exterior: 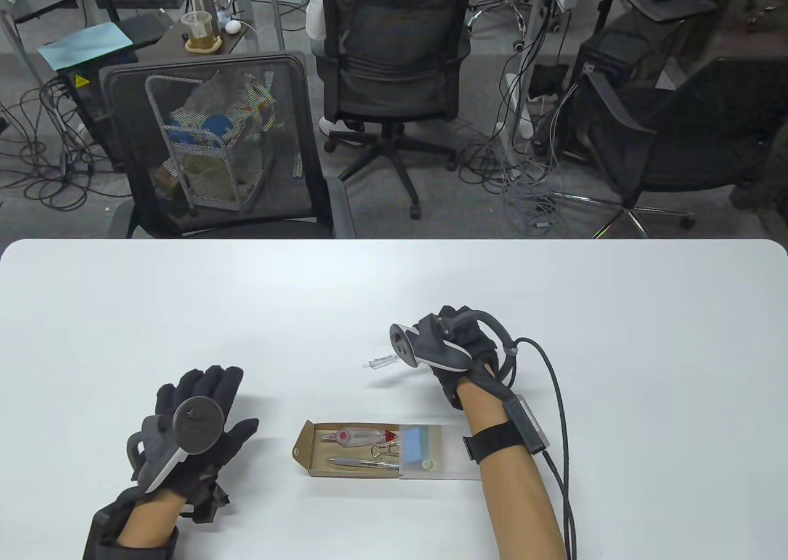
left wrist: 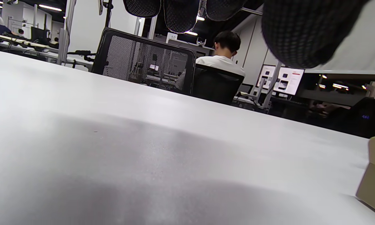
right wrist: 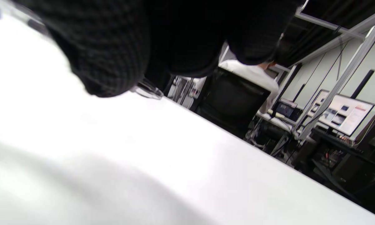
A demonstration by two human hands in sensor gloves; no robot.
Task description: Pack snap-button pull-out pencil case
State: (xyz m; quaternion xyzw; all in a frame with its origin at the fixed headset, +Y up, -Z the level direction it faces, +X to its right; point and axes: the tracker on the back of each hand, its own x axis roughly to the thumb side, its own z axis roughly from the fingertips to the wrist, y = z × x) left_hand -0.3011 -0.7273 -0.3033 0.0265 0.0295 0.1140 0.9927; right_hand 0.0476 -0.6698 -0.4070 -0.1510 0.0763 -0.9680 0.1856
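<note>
Holding a clear pen point(exterior: 383, 361), the right hand point(exterior: 458, 344) (left hand point(exterior: 197, 424) flat).

Brown pull-out pencil case point(exterior: 308, 449), tray slid open from translucent sleeve point(exterior: 452, 455), stationery inside.

obstacle: pencil case point(exterior: 369, 449) btwn hands | room: bare table point(exterior: 184, 301) elsewhere

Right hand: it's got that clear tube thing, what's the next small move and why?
Probably carry the clear tube down toward the open tray of the pencil case and lay it in. The right hand holds it above the table, beyond the case; the tray is pulled out of its sleeve and already holds a pen and clips. The left hand rests beside it, holding nothing.
</note>
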